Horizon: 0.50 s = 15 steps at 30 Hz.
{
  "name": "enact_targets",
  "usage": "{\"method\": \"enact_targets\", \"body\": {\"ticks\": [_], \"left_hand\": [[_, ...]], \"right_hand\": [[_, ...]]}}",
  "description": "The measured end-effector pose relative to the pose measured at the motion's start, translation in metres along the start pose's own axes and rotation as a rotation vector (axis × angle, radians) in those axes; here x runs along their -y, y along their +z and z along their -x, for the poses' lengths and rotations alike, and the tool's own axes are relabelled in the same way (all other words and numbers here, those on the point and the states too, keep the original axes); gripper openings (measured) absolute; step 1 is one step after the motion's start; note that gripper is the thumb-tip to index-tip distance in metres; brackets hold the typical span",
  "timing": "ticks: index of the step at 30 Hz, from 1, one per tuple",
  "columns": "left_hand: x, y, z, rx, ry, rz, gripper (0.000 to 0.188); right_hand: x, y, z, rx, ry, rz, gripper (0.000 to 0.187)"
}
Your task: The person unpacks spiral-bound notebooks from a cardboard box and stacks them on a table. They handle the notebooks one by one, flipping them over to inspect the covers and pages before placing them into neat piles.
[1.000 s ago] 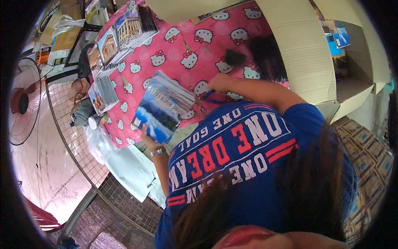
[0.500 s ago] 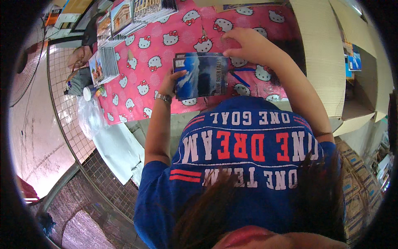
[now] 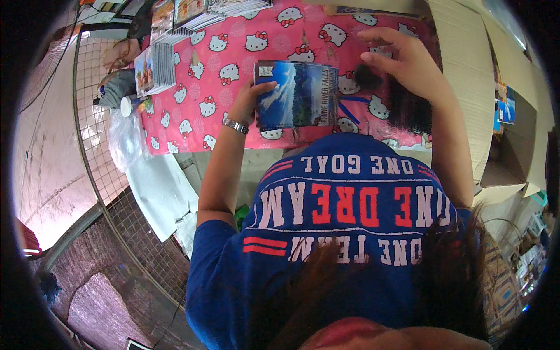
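I see the blue-covered booklets (image 3: 297, 96) near the upper middle of the frame, gripped at their left edge by the left hand (image 3: 252, 100), thumb across the top cover; I can't tell whether they rest on the counter (image 3: 192, 108). The right hand (image 3: 405, 61) hangs to their upper right, apart from them, its fingers spread and slightly curled. A pink cloth with white cat faces covers the counter. More booklets stand in rows (image 3: 156, 70) at upper left, a white-capped jar (image 3: 126, 106) and plastic bag (image 3: 123, 140) below them. Wire mesh (image 3: 93, 116) edges the left; I have a cardboard box (image 3: 466, 87) at upper right.
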<state>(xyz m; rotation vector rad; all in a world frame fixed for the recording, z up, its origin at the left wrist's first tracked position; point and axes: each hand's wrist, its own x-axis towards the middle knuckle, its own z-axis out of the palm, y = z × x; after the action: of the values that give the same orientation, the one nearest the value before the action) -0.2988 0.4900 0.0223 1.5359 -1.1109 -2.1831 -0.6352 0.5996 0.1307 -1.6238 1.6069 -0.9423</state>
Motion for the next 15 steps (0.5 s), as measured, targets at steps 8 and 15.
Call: {"method": "enact_targets", "body": {"ticks": [8,15], "left_hand": [[0.012,-0.017,-0.004,-0.091,-0.1,-0.006,0.04],[0.065,-0.066,-0.003,0.019,-0.142,0.171,0.046]], "right_hand": [[-0.018,-0.113,0.054,-0.73,-0.044,0.203,0.024],[-0.09,-0.261,0.173,-1.704,-0.058,-0.159,0.025]]}}
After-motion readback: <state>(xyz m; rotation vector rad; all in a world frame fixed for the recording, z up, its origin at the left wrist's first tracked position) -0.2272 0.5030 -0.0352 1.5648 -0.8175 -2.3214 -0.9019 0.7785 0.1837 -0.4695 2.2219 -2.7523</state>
